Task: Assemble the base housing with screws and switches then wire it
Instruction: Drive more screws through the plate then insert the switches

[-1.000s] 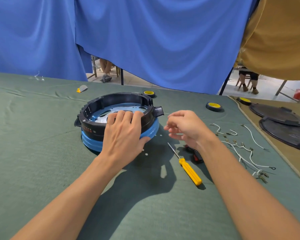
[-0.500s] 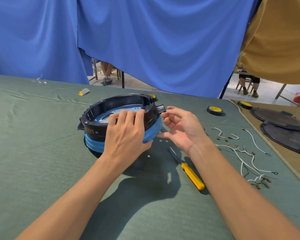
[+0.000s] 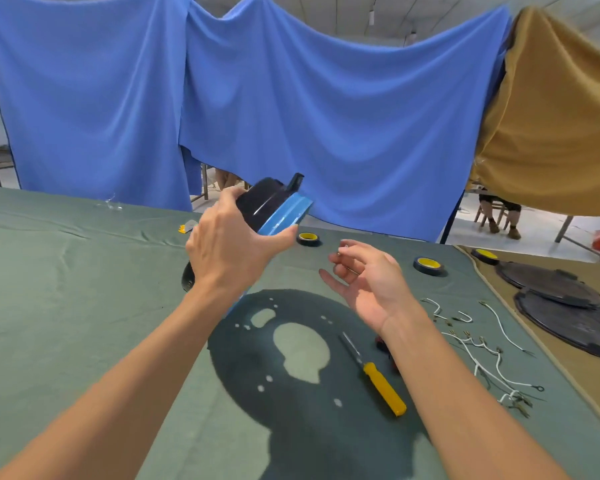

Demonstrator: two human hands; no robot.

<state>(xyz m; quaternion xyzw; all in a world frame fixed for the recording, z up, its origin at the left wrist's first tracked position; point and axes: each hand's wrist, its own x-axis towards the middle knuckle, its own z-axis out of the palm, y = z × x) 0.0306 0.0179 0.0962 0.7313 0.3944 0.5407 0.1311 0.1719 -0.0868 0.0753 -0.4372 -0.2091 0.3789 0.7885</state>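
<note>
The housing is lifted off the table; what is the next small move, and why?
Probably bring the right hand to the housing and seat the tiny part it pinches: the left hand holds the housing tilted above the table, and the screwdriver lies unused.

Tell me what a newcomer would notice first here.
The black and blue base housing stands out, held tilted in the air by the left hand over the green table cloth, where it casts a big holed shadow. Beside it the right hand hovers palm up, and the yellow screwdriver lies below it by the white wires.
</note>
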